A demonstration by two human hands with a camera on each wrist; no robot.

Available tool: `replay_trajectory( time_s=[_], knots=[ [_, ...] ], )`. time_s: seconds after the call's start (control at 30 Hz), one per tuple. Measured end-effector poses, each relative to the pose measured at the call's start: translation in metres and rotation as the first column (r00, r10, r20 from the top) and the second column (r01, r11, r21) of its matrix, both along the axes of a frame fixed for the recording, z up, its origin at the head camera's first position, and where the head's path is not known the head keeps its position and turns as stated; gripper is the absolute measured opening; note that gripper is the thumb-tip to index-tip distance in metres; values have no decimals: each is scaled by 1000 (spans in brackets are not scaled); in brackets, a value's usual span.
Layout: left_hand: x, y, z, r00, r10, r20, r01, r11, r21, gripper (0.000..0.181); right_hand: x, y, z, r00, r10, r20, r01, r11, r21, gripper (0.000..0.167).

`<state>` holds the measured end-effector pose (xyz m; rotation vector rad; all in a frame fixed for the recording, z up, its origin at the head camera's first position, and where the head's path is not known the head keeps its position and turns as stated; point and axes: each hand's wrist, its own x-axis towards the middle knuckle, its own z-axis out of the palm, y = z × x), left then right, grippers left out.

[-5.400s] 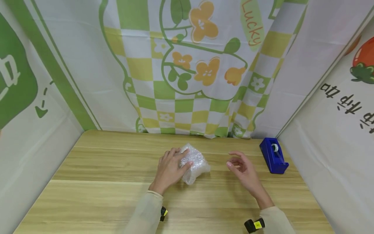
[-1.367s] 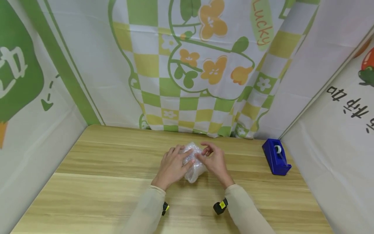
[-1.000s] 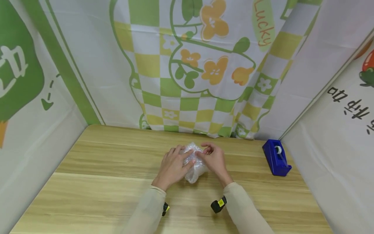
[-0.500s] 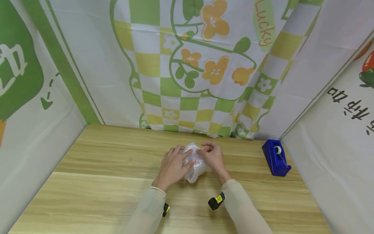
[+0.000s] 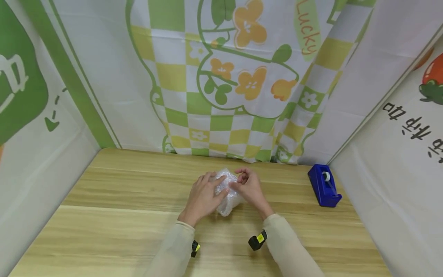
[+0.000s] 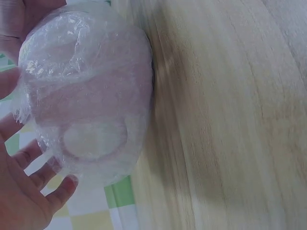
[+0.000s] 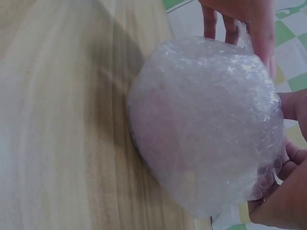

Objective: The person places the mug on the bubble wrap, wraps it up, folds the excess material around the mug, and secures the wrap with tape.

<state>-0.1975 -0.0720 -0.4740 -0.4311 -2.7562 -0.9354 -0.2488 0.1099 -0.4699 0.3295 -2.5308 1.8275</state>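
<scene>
A bundle in clear bubble wrap [image 5: 228, 202] sits on the table between both hands. Its pinkish content and a ring-like shape show through the wrap [image 6: 91, 86] in the left wrist view, but its kind is hidden. My left hand [image 5: 200, 198] holds the bundle from the left, with the thumb on the near part and spread fingers round the far side. From the right, my right hand [image 5: 254, 190] has its thumb on the top of the wrap and its fingers curled at the far right edge. Crinkled wrap [image 7: 206, 120] lies against the right fingers in the right wrist view.
A blue tape dispenser [image 5: 325, 188] with a small roll stands at the table's right edge. The wooden table [image 5: 121, 231] meets a patterned curtain [image 5: 221, 123] at the back, with printed walls on both sides.
Several seconds ago my right hand was apart from the bundle, off to its right; now it touches the wrap. Over the last second both hands stay there, with only slight shifts.
</scene>
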Motion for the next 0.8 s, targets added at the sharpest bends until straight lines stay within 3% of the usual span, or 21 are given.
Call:
replay_trajectory(
  time_s=[0.2,0.37,0.63,0.8],
  knots=[
    [0,-3,-2,1000,-21,8,21,1000,20,58,5,5,-2,1000,5,-28,-4,1000,31,41],
    [-1,-5,-3,999,-32,4,32,999,36,60,9,7,-5,992,43,-119,-34,996,78,41],
    [3,-17,1,999,-42,8,42,998,37,61,20,15,-8,980,-89,-179,95,995,27,31],
    [9,-35,5,999,-9,-49,10,1000,8,57,28,35,-10,967,-91,-238,113,990,84,29]
  ],
)
